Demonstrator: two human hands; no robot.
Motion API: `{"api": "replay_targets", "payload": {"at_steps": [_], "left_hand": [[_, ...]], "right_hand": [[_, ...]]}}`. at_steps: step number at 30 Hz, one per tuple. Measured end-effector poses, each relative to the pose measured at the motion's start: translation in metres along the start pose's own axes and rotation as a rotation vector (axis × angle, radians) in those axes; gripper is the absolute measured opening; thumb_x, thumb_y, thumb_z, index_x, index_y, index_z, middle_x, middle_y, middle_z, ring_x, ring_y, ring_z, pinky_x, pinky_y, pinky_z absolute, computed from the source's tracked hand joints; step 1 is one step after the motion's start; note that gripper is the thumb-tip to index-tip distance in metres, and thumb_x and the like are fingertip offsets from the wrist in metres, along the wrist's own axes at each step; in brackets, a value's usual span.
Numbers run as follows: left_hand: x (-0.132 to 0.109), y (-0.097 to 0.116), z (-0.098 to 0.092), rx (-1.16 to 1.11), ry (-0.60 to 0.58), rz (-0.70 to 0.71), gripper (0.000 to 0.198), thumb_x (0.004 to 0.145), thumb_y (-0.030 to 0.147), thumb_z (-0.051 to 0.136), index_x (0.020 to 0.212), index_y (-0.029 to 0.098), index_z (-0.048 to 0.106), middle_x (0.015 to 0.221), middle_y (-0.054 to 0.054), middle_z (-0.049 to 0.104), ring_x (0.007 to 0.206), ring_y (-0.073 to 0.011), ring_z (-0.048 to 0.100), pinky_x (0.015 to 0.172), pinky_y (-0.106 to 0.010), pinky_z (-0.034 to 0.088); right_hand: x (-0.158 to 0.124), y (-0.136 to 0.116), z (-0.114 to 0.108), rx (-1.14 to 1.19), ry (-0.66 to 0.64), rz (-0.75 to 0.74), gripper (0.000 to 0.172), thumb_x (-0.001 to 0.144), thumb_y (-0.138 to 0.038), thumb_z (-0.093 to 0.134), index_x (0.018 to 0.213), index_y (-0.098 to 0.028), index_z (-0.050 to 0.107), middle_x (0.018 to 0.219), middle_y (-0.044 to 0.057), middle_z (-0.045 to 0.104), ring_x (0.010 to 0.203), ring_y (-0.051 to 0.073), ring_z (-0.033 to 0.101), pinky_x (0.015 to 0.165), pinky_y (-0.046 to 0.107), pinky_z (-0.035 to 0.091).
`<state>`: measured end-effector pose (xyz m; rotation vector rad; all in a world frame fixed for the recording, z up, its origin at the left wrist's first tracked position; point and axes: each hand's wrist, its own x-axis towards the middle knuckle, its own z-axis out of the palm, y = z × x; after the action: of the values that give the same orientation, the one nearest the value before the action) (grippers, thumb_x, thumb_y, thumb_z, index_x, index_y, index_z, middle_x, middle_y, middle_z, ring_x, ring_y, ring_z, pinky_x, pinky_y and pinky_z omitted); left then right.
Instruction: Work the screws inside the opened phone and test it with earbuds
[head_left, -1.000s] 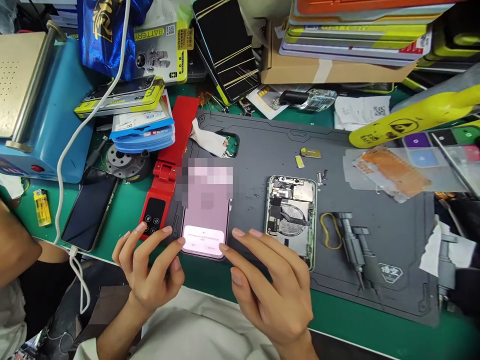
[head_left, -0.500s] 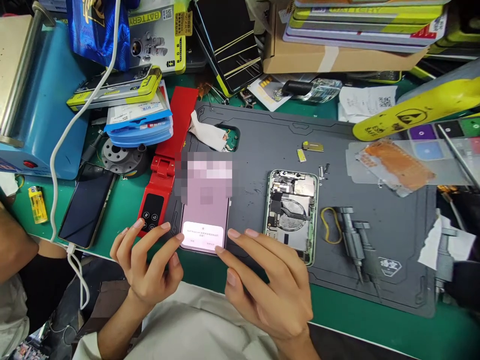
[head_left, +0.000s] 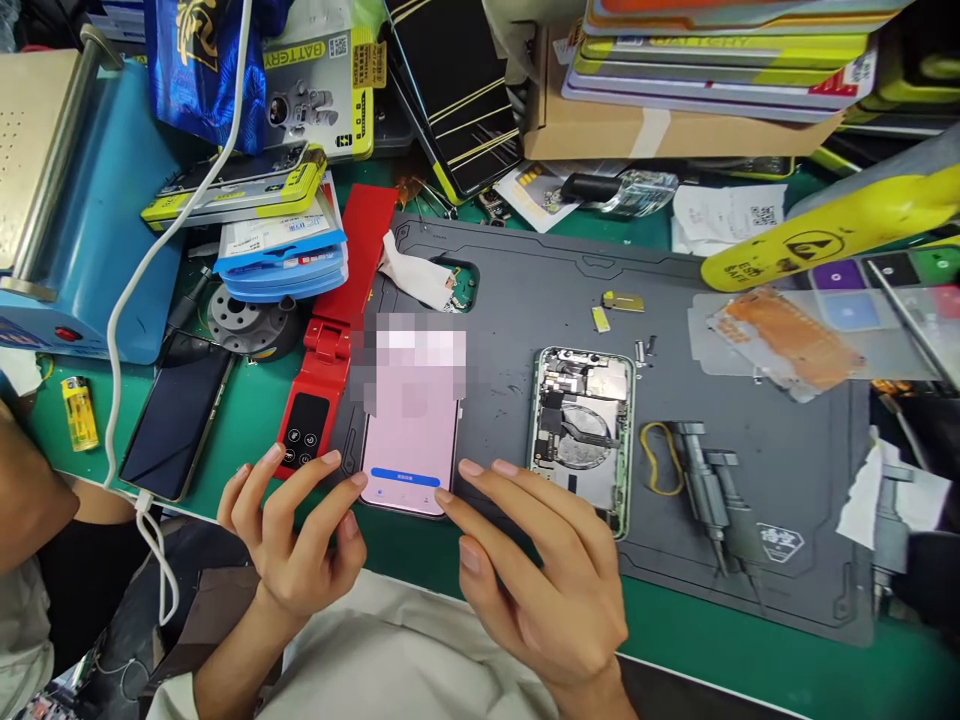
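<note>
A lit phone (head_left: 416,430) lies face up on a dark grey mat (head_left: 525,290), its lower edge toward the wearer, the upper part of its screen pixelated in my distant feed. The white pop-up that covered the foot of the display half a second ago is gone; a blue bar (head_left: 405,477) and a row of small icons now show there. I read that as a prompt answered, leaving the page beneath it open to touch.

The left hand (head_left: 304,550) is loosely spread, index fingertip at the phone's lower left edge; the right hand (head_left: 551,585) grips nothing either, its fingers parted, index fingertip at the lower right corner. Whether either presses, I cannot tell from here.

The glass is smooth, pink-tinted and round-cornered. To the left, a red hinged device (head_left: 328,340) carries a flat black panel; to the right, an opened phone (head_left: 598,478) bares pale metal and a round grey disc inside a light green frame. Beyond it I see a yellow rubber band (head_left: 646,465) looped beside slim-tipped grey tools (head_left: 705,490) and, past the mat, smooth green bench (head_left: 712,640).
</note>
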<state>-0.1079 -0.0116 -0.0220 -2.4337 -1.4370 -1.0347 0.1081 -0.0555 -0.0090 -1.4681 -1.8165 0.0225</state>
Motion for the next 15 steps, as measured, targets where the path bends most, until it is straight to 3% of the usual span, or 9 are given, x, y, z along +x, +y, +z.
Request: {"api": "replay_targets", "payload": {"at_steps": [15], "left_hand": [[-0.0007, -0.0006, 0.0006, -0.008, 0.011, 0.007, 0.022, 0.104, 0.023, 0.061, 0.111, 0.025, 0.081, 0.115, -0.010, 0.078, 0.148, -0.0305, 0.055, 0.124, -0.048, 0.040]], "right_hand": [[0.0039, -0.0021, 0.0002, -0.070, 0.021, 0.026, 0.026, 0.113, -0.020, 0.053, 0.125, -0.016, 0.075, 0.130, 0.011, 0.075, 0.129, 0.025, 0.068, 0.110, 0.040, 0.055]]}}
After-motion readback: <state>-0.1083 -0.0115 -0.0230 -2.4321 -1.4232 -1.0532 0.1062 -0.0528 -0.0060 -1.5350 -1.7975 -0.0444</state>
